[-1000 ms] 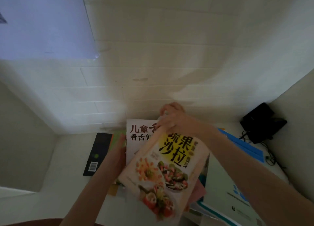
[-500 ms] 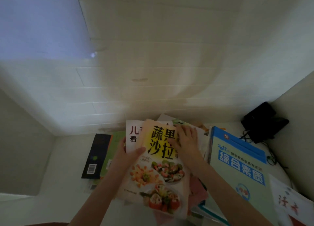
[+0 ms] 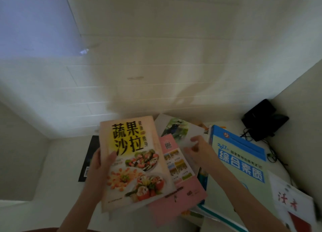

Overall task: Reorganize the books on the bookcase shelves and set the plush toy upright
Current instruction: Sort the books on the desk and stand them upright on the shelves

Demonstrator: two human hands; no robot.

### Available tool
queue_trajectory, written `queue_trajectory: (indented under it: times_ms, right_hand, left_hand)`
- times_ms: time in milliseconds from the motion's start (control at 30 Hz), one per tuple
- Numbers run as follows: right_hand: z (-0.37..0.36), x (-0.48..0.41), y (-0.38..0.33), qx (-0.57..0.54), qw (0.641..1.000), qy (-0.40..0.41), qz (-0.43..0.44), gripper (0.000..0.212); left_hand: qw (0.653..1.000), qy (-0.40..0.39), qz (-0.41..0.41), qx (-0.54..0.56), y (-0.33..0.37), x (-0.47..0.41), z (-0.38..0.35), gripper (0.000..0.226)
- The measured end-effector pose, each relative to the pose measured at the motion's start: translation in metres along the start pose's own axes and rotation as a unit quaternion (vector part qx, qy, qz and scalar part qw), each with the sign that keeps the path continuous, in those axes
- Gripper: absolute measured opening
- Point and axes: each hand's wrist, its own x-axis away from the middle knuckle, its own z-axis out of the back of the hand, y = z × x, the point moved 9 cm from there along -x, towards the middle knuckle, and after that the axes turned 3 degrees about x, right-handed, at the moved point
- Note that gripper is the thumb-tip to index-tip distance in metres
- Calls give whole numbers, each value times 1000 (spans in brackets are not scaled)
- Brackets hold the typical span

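Observation:
My left hand (image 3: 100, 165) grips the left edge of a salad cookbook (image 3: 134, 163) with a yellow title patch and food photos, thumb on its cover, holding it over the pile. Beneath it lies a pink booklet (image 3: 176, 195). My right hand (image 3: 196, 150) rests with loosely bent fingers on a white book with a bird picture (image 3: 177, 129). A green and blue study book (image 3: 238, 163) lies to the right. A black book (image 3: 88, 160) lies flat under the left side. No plush toy is in view.
The books lie on a white shelf board (image 3: 57, 163) boxed in by white side panels and a tiled back wall. A black device (image 3: 263, 118) with cables sits in the back right corner. A white booklet with red characters (image 3: 292, 202) lies at the far right.
My left hand has lifted the salad cookbook up and to the left, uncovering the pink booklet. My right hand has let go of the cookbook and moved right onto the bird book.

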Motion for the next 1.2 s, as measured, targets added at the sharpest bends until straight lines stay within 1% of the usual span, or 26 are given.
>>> queue_trajectory:
  times_ms: [67,133,200,267,300,333,367,433,500,533,567,600,633,667,700,767,800,833,867,900,933,967,1000,1067,1100,1200]
  right_hand:
    - [-15,7,2,70,995,-69,-20,57]
    - [-26,8,-1,130,987,-94,-18,59]
    - [-33,6,-6,121,986,-110,-5,46]
    - [-33,11,-11,70,988,-138,9,23]
    - [-23,17,-15,43,990,-130,20,19]
    - [-7,23,-21,15,994,-102,30,19]
    - [14,29,-29,-12,997,-55,46,18]
    - [64,43,-47,-55,992,64,92,16]
    - [105,61,-71,-84,971,168,150,24]
    - [115,68,-85,-100,956,198,190,28]
    - [117,73,-98,-125,940,212,236,30]
    - [113,79,-111,-156,924,205,282,32]
    - [98,81,-120,-171,915,179,319,33]
    - [76,78,-122,-148,916,146,342,34]
    - [49,74,-120,-89,922,117,358,32]
    - [-6,60,-98,65,916,54,393,28]
    - [-26,52,-83,101,917,15,386,27]
    - [-36,46,-69,87,934,-16,347,32]
    - [-35,42,-59,24,954,-24,298,44]
    - [-29,39,-50,-54,969,-11,240,50]
    - [-22,35,-40,-119,974,13,194,45]
    - [-20,33,-34,-145,976,38,156,30]
    - [-21,31,-30,-134,983,43,118,21]
    - [-38,26,-23,-76,995,8,66,61]
    - [-44,25,-26,-39,997,-6,69,72]
    - [-59,25,-45,56,989,-23,136,76]
  left_hand:
    - [1000,6,7,20,-4,0,11,36]
    - [999,8,18,33,-6,0,13,35]
    - [999,3,14,42,-3,-1,11,33]
    - [999,1,10,50,-1,0,11,34]
    - [999,-1,12,52,-2,0,11,35]
    - [998,-2,15,53,-2,-1,12,35]
    - [998,-3,20,55,-4,-1,12,35]
    - [998,-11,29,58,-5,-2,10,36]
    - [998,-23,32,44,-5,-2,5,36]
    - [998,-30,32,38,-5,0,1,36]
    - [998,-35,28,33,-4,0,-3,36]
    - [999,-38,27,28,-3,1,-6,35]
    - [998,-41,31,25,-3,2,-9,34]
    - [997,-48,43,41,-3,3,-12,34]
    - [993,-66,60,79,-3,5,-18,38]
    - [977,-113,92,153,-3,5,-26,56]
    - [972,-127,102,169,-3,4,-28,60]
    - [970,-131,109,172,-4,4,-28,60]
    - [970,-135,112,166,-5,5,-28,57]
    - [974,-126,111,152,-8,3,-25,52]
    - [978,-117,106,133,-10,2,-23,48]
    - [983,-101,102,115,-13,0,-19,46]
    - [985,-93,99,106,-14,0,-18,43]
    - [986,-85,94,111,-12,1,-18,42]
    - [985,-84,93,115,-11,1,-20,42]
    - [990,-67,68,100,-4,2,-21,42]
